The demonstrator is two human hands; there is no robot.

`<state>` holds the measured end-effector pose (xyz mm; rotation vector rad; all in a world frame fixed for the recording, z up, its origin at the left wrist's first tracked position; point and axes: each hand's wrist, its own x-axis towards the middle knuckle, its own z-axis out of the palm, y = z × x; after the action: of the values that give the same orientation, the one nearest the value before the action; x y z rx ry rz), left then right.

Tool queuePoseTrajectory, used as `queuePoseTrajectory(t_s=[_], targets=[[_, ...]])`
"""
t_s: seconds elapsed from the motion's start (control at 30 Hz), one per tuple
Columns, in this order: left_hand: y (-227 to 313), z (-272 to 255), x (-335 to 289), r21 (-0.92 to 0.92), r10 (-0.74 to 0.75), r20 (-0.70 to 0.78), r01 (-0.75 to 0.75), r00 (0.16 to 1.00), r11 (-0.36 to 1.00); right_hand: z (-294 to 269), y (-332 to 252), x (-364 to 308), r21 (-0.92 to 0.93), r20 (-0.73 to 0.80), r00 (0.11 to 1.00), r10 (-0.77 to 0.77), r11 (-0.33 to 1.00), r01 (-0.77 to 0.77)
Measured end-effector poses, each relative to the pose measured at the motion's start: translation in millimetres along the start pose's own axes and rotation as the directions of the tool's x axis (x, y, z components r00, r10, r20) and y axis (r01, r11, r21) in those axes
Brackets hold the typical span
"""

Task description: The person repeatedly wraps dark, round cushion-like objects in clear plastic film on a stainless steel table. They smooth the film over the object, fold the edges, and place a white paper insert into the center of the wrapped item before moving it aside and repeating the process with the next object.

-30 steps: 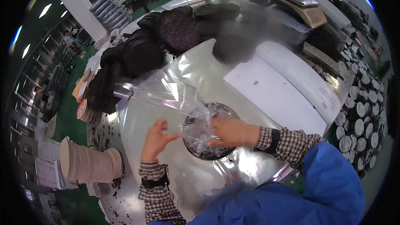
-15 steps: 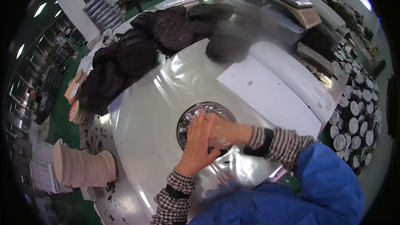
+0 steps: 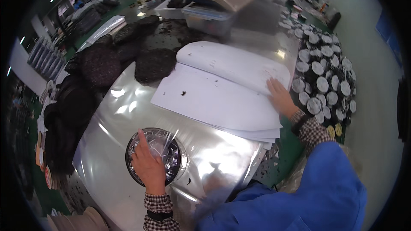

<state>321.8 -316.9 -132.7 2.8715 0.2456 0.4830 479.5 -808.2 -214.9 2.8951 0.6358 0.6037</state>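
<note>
My left hand [image 3: 149,169] lies over a round, dark-rimmed mould or dish [image 3: 175,156], its index finger stretched out across the opening. Crinkled clear plastic film [image 3: 160,143] lines the inside. Underneath spreads a glossy sheet of clear film [image 3: 115,130] that covers the tabletop. Off to the right, my right hand [image 3: 282,99] rests with extended fingers on the curled upper part of a stack of white paper sheets [image 3: 222,102]. Its fingertips touch the paper; no grip on a sheet shows.
Dark, flat round cakes [image 3: 100,68] are heaped along the left and far edge. Beyond the paper stands a clear plastic tub [image 3: 209,21] with a tan-edged item on top. Several white-topped round packs [image 3: 319,81] lie at right. A pale spool-like stack [image 3: 79,221] stands lower left.
My hands have parted. The left stays at the mould, while the right has moved away to the paper on the right. The whole view has swung rightward.
</note>
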Motion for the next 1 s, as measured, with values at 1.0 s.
queuePoseTrajectory(t_s=[1.0], targets=[[-109.2, 0.7, -18.0, -0.480, -0.147, 0.158, 0.206, 0.976, 0.853, -105.7, -422.9, 144.7, 0.873, 0.044, 0.710, -0.703, 0.373, 0.315]])
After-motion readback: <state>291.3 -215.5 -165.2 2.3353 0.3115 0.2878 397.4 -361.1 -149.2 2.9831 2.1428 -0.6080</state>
